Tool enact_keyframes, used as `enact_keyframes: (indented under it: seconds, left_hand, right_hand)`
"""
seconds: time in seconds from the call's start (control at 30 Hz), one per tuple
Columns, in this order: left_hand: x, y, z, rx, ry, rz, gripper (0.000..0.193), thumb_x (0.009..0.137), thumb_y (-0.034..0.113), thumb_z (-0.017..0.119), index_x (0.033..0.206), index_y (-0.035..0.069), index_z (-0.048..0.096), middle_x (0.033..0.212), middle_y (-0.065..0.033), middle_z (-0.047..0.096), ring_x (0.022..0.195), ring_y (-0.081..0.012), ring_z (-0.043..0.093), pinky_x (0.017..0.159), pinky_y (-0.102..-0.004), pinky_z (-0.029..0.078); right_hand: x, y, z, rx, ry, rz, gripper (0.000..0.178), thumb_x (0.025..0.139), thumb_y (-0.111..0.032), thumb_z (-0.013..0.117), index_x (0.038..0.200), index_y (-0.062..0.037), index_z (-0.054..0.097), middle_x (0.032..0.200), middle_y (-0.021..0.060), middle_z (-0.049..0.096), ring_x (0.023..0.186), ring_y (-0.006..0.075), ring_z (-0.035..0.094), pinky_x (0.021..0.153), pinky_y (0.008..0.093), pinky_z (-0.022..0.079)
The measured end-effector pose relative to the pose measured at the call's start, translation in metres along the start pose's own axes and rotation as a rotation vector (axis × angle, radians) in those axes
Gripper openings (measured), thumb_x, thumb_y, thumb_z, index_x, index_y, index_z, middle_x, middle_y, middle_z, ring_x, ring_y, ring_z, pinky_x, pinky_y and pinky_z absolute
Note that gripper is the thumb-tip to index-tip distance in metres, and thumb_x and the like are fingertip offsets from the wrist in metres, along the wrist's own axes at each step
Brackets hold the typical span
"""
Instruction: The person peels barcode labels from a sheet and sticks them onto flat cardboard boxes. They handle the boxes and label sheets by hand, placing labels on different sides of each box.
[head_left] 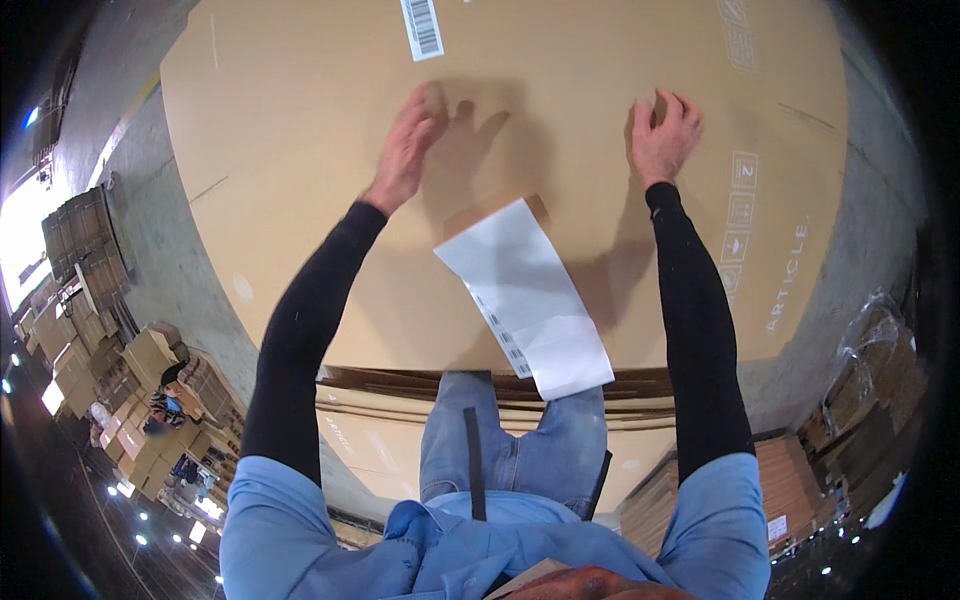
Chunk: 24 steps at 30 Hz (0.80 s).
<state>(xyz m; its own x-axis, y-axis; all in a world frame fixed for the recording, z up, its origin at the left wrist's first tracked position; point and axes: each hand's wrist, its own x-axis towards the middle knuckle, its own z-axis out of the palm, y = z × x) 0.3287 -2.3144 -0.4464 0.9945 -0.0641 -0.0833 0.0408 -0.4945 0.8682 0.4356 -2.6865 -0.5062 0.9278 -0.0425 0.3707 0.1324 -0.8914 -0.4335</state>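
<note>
A large flat cardboard box (560, 130) fills the space in front of me. Over its left part is my left hand (406, 148), fingers loosely bent and apart, holding nothing. My right hand (668, 136), also without anything in it, hovers over or touches the right side, thumb and fingers spread; contact is hard to tell. Between my forearms, a long white paper sheet (535, 290) with a folded lower end lies across the box's near edge, black barcodes along its left side. Something brown (492, 216) peeks out behind its upper edge. A white barcode label (424, 28) sits farther up the box.
Stacked cardboard sheets or boxes (370, 410) lie below the near edge, by my legs. Pallets of cartons (150, 400) and another person (172, 403) are at far left. Plastic-wrapped brown goods (870, 370) stand at right. Grey concrete floor (190, 240) borders the box.
</note>
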Motion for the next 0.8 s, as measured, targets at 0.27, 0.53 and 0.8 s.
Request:
enact_keyframes:
  seconds: [0.27, 0.53, 0.8]
  left_hand:
    - [-0.199, 0.023, 0.038, -0.118, 0.429, -0.745, 0.079, 0.079, 0.037, 0.085, 0.132, -0.003, 0.043, 0.129, -0.0234, 0.054, 0.119, -0.0299, 0.055, 0.099, -0.0415, 0.045]
    - [-0.204, 0.024, 0.089, -0.168, 0.638, -0.815, 0.044, 0.078, 0.011, 0.08, 0.107, -0.001, 0.05, 0.091, -0.0111, 0.065, 0.085, -0.0207, 0.063, 0.078, -0.0346, 0.051]
    - [-0.387, 0.073, 0.067, -0.748, 1.148, -0.806, 0.051, 0.085, -0.01, 0.064, 0.134, -0.002, 0.05, 0.125, -0.0128, 0.063, 0.107, -0.0252, 0.065, 0.093, -0.0381, 0.053]
  right_hand:
    - [-0.082, -0.031, -0.053, 0.416, -0.292, 0.076, 0.04, 0.091, -0.025, 0.069, 0.125, -0.0051, 0.061, 0.136, 0.0178, 0.051, 0.131, 0.0366, 0.043, 0.11, 0.0477, 0.035]
    - [-0.298, 0.027, -0.202, 0.112, -0.089, 0.664, 0.064, 0.087, -0.023, 0.074, 0.142, -0.0038, 0.047, 0.145, 0.0221, 0.045, 0.137, 0.0363, 0.038, 0.111, 0.0529, 0.033]
    - [-0.35, 0.111, -0.235, 0.743, -0.142, 1.795, 0.058, 0.083, -0.046, 0.077, 0.129, -0.0196, 0.053, 0.128, 0.0008, 0.053, 0.117, 0.0221, 0.047, 0.106, 0.0526, 0.037]
